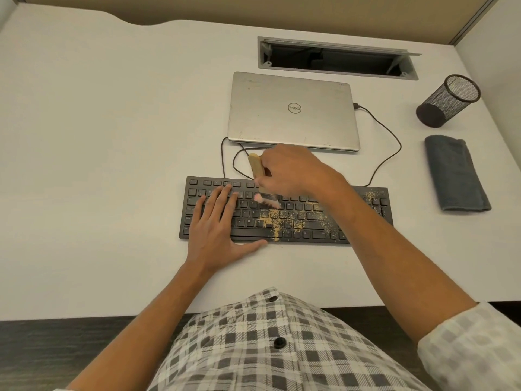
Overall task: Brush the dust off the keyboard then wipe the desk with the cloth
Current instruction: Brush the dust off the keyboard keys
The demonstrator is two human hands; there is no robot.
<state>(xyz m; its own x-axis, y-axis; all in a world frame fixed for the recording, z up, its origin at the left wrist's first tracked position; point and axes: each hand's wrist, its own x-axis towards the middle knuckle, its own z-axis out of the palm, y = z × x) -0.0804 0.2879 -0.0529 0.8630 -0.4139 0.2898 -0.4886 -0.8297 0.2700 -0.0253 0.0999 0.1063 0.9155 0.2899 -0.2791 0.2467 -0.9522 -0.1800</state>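
Observation:
A black keyboard (307,224) lies on the white desk (112,136), with tan dust (284,217) scattered over its middle and right keys. My left hand (217,224) rests flat on the keyboard's left side, fingers straight, thumb along the front edge. My right hand (293,170) grips a wooden-handled brush (256,166) above the upper middle keys, and its blurred bristles touch the keys beside the dust. A folded dark grey cloth (456,173) lies on the desk at the right, apart from both hands.
A shut silver laptop (293,111) sits behind the keyboard, with dark cables (392,148) looping around it. A black mesh pen cup (448,100) lies tipped at the right. A grey cable slot (335,56) opens in the desk at the back.

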